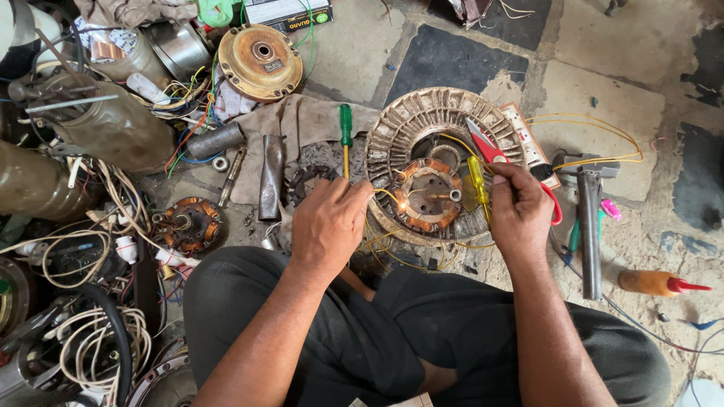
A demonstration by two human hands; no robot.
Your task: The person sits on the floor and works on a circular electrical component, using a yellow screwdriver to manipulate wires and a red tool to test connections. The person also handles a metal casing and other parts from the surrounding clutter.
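A round ribbed metal motor housing lies on the floor in front of me, with a copper-wound stator in its middle. My left hand rests at the housing's left edge, fingers curled on thin yellow wires by the stator. My right hand grips a yellow-handled screwdriver, its tip pointing toward the stator's hub. Red-handled pliers lie across the housing just above that hand.
A green-handled screwdriver and metal tubes lie on a brown cloth. A brass-coloured motor cover sits behind. Tangled wires and motor parts crowd the left. A hammer and an oil bottle lie at right.
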